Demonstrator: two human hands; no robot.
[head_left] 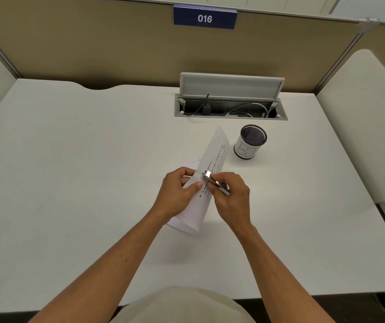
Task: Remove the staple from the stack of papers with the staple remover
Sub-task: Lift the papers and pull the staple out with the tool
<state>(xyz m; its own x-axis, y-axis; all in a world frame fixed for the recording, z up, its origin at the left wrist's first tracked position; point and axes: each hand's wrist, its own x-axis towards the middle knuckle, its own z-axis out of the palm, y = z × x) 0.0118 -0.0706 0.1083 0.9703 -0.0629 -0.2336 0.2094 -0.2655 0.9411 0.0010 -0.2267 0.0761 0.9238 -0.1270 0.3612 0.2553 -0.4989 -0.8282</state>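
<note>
White worktop (70, 183) in a cubicle w/ tan partition, numbered plate "016" (205, 17) at far centre. One stack of papers (212, 159) is curled and lifted off the worktop near centre. Left hand (177, 192) has its grip closed round the stack, thumb pressing the sheet flat. Right hand (230, 194) is closed on one metal staple remover (212, 180), tip against the paper just beside the left thumb. Staple itself too small to see; presumably under the tip. To do this step well: keep the paper taut w/ the thumb, slide the tip fully under the staple, lever gently so the sheets don't tear. Also one mesh pen cup (251, 142) far right, looks empty, and one open cable tray (231, 106) behind it.
</note>
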